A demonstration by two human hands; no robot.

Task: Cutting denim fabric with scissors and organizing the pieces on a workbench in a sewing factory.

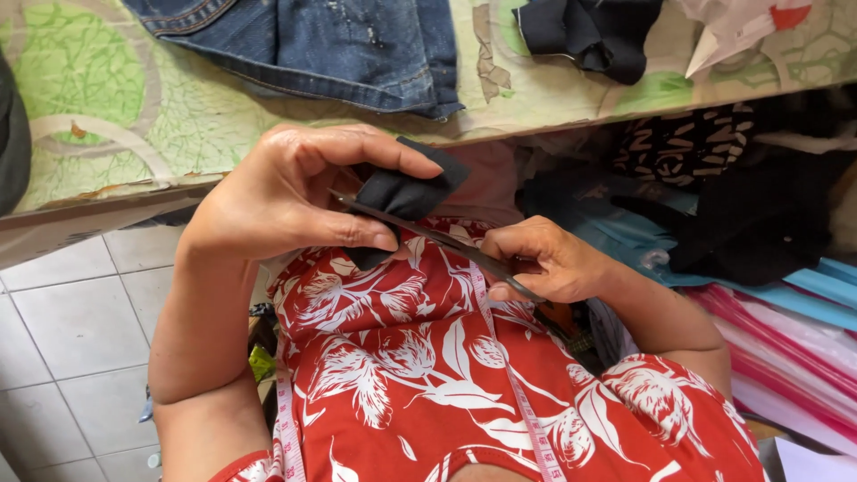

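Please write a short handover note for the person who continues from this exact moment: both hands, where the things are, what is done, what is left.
Left hand: pinches a small black cloth piece over the lap.
Right hand: holds scissors, blades meeting the cloth.
Table ahead bears blue jeans and more black fabric.
Pink measuring tape hangs around the neck.
Done: cloth held at the blades.
Left: how far it is cut cannot be told.

A left hand (286, 196) holds folded cloth (406, 192) before a table edge (107, 192), scissors (446, 245) in the right hand (544, 263) beside it, jeans (339, 49) lying on the table behind.
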